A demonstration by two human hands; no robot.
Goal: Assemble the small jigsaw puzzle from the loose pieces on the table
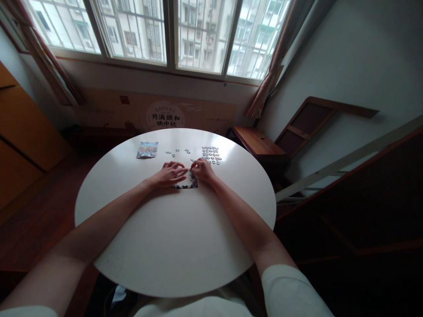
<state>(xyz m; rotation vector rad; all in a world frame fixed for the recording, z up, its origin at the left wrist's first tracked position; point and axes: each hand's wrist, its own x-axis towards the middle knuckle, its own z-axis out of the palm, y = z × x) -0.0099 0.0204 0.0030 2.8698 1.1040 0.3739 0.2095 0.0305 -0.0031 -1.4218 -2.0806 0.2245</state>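
Note:
A partly joined jigsaw puzzle [185, 186] lies on the white round table [172, 237], with its lower and right edges showing. Over its left side my left hand [171, 173] rests with fingers spread, hiding part of it. My right hand [202, 170] is at the upper right corner, thumb and fingertips pinched together. Whatever sits in that pinch is too small to make out, though a puzzle piece lies close by. Beyond my hands are several loose puzzle pieces [187, 151]. Rows of further pieces [210, 153] are laid out at the right.
A colourful picture sheet [147, 149] lies on the table's far left. Past the table's right edge stand a wooden chair [259, 141] and a slanted pale rail [350, 154]. A long printed cardboard panel [205, 110] leans below the barred window [201, 35].

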